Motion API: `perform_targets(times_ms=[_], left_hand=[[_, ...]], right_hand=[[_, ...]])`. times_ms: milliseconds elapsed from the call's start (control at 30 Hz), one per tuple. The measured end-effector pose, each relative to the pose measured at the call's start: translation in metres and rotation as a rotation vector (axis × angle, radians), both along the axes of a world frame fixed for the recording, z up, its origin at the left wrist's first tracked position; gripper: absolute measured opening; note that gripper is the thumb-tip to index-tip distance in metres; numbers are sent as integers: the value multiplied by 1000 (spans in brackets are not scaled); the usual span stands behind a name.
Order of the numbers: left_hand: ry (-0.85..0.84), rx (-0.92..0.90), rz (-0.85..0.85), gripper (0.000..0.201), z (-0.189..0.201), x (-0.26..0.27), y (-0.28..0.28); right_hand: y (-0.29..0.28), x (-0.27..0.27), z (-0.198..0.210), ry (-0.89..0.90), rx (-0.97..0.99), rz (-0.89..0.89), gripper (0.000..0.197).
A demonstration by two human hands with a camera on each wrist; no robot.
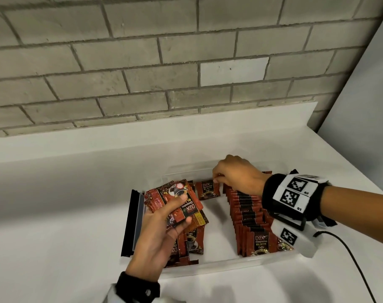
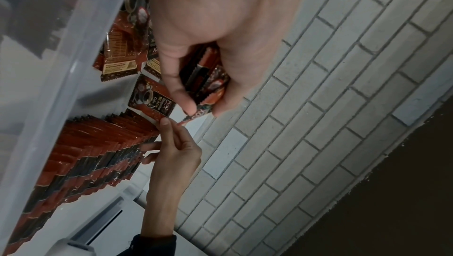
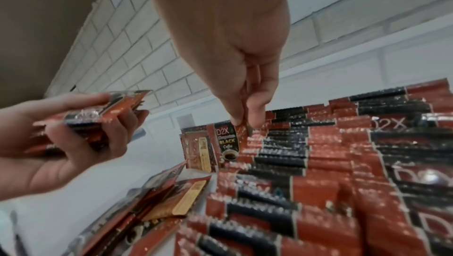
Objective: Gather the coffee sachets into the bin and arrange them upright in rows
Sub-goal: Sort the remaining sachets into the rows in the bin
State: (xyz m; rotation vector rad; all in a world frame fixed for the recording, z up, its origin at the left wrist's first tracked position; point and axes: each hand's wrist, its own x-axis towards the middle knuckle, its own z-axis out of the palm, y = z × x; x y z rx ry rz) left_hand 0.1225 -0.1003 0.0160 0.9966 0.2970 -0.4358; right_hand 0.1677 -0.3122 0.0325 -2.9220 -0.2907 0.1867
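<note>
A clear plastic bin (image 1: pixel 219 263) sits on the white counter. Along its right side stand rows of red-and-black coffee sachets (image 1: pixel 249 217), upright. My right hand (image 1: pixel 230 171) reaches to the bin's far end and pinches the top corner of one upright sachet (image 1: pixel 208 190), also seen in the right wrist view (image 3: pixel 228 143) and the left wrist view (image 2: pixel 153 103). My left hand (image 1: pixel 164 226) hovers over the bin's left side and grips a stack of sachets (image 1: pixel 175 200), thumb on top. Loose sachets (image 1: pixel 192 239) lie flat under that hand.
The bin's lid (image 1: pixel 132 224), clear with a black edge, lies against the bin's left side. A grey brick wall (image 1: pixel 142 62) rises behind the counter. A black cable (image 1: pixel 350 259) trails from my right wrist across the counter.
</note>
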Motion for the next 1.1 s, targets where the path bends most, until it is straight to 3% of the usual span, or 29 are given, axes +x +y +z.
perform_targets(times_ms=[333, 467, 533, 600, 667, 767, 867, 967, 1100], left_hand=[[60, -59, -59, 45, 5, -1, -4], [47, -89, -79, 44, 7, -2, -5], [50, -113, -93, 46, 7, -2, -7], [65, -133, -86, 50, 6, -1, -6], [77, -162, -64, 56, 4, 0, -5], [72, -171, -45, 60, 2, 3, -5], [68, -179, -56, 55, 4, 2, -6], [89, -203, -85, 40, 8, 0, -7], [128, -171, -77, 36, 11, -2, -7]], right_hand=[[3, -3, 2, -87, -250, 150, 7], [1, -4, 3, -140, -281, 206, 17], [-1, -3, 4, -130, -268, 222, 13], [-3, -4, 10, -111, -54, 145, 11], [0, -8, 22, -81, 316, 20, 21], [10, -21, 40, 244, 649, -78, 39], [20, -32, 39, 558, 788, -118, 35], [25, -33, 34, 567, 898, -190, 13], [16, -23, 38, 484, 944, -295, 13]])
